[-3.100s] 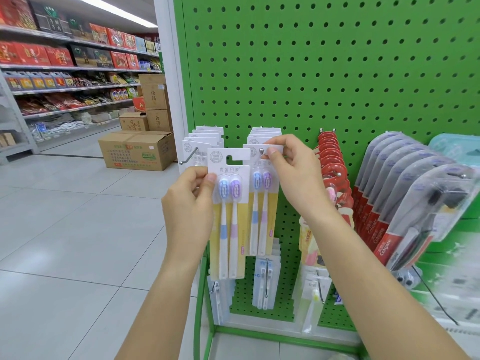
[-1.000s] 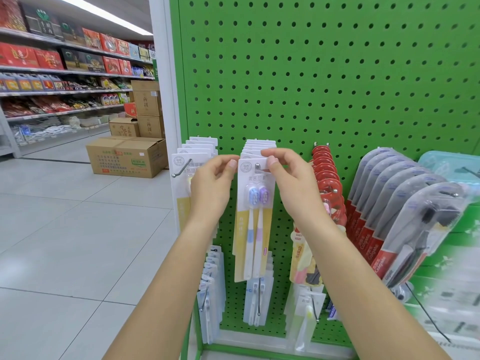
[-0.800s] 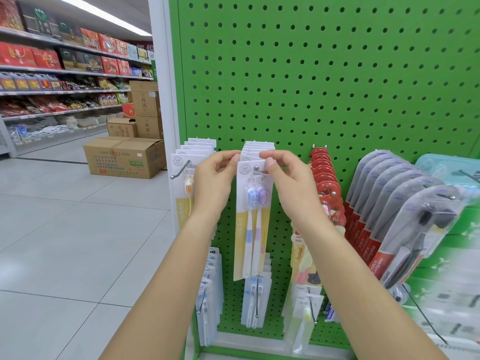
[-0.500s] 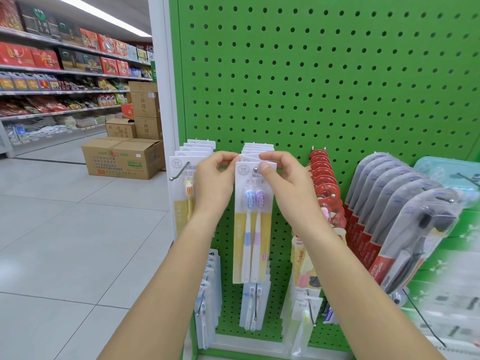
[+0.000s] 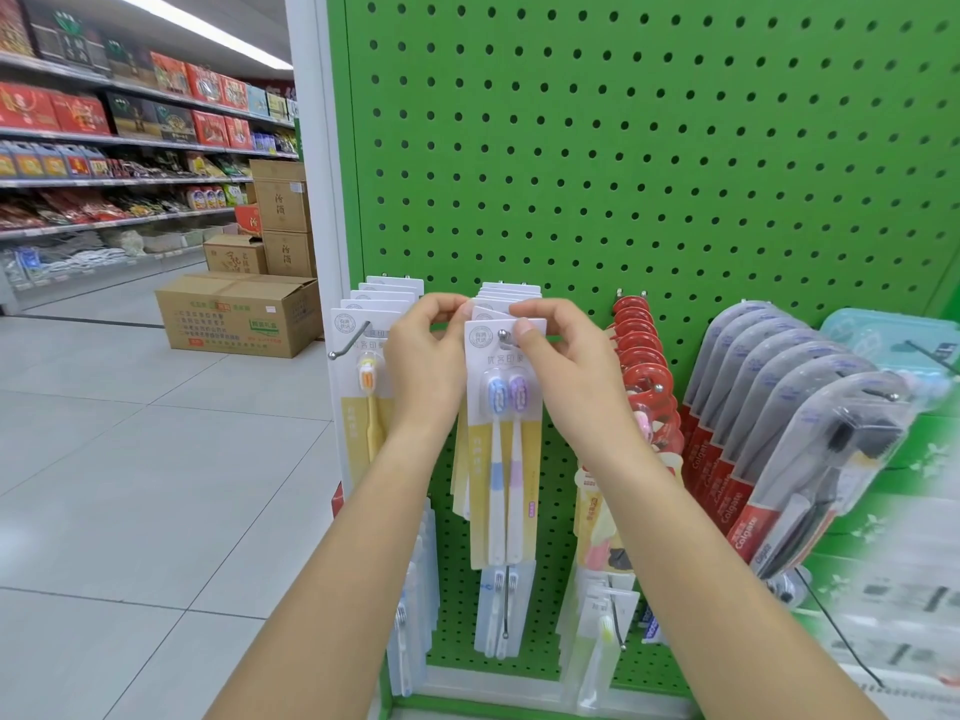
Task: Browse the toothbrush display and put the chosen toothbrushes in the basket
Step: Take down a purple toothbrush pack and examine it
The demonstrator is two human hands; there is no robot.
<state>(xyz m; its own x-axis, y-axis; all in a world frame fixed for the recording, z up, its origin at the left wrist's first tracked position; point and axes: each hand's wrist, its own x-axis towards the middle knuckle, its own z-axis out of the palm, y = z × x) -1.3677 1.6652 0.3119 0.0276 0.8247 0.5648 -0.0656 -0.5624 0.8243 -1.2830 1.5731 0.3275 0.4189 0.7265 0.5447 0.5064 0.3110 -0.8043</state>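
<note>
A white and yellow twin toothbrush pack (image 5: 503,439), with one blue and one purple brush, hangs at the front of a metal hook (image 5: 503,335) on the green pegboard (image 5: 623,174). My left hand (image 5: 426,366) pinches the pack's top left corner. My right hand (image 5: 563,356) pinches the top right corner beside the hook. More identical packs hang behind it. No basket is in view.
A row of orange single-brush packs (image 5: 366,387) hangs on the left hook. Red packs (image 5: 641,366) and Colgate packs (image 5: 800,433) hang to the right. Smaller packs hang below. Cardboard boxes (image 5: 236,317) stand on the tiled floor (image 5: 130,485) beside stocked shelves (image 5: 104,148).
About three seconds ago my left hand held a twin pack off the hook. Now that pack hangs on the middle hook and both hands pinch its top corners.
</note>
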